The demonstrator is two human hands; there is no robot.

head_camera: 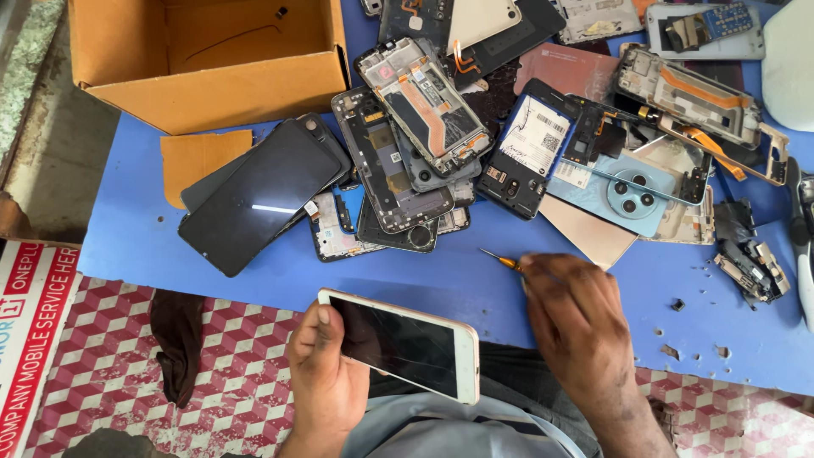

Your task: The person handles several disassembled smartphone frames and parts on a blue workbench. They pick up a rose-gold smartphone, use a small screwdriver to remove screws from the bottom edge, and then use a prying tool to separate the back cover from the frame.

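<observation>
One white-framed phone (405, 346) is held over the near edge of the blue counter (136, 237), screen up and still fully assembled; no opening of its case is visible, so the work on it is judged to be at its very start. The left hand (326, 373) is closed around the phone's left end, with the thumb laid over the glass near the corner. The phone is tilted, its right end lower and nearer the body.

Just beyond the phone's right end, the right hand (577, 326) is lowered palm-down onto the counter, fingers curled around the handle of a small orange-tipped screwdriver (502, 260). Only the tip and a short length of shaft are exposed to the left of the fingers; the grip itself is hidden, so whether the tool is lifted or merely covered cannot be told.

Beyond the phone, a heap of stripped phone frames and back covers (424, 110) is spread across the counter. A dark loose screen panel (259, 197) lies left of the heap, and an open cardboard box (208, 59) stands behind that. Small loose fragments (678, 305) are scattered right of the right hand.
</observation>
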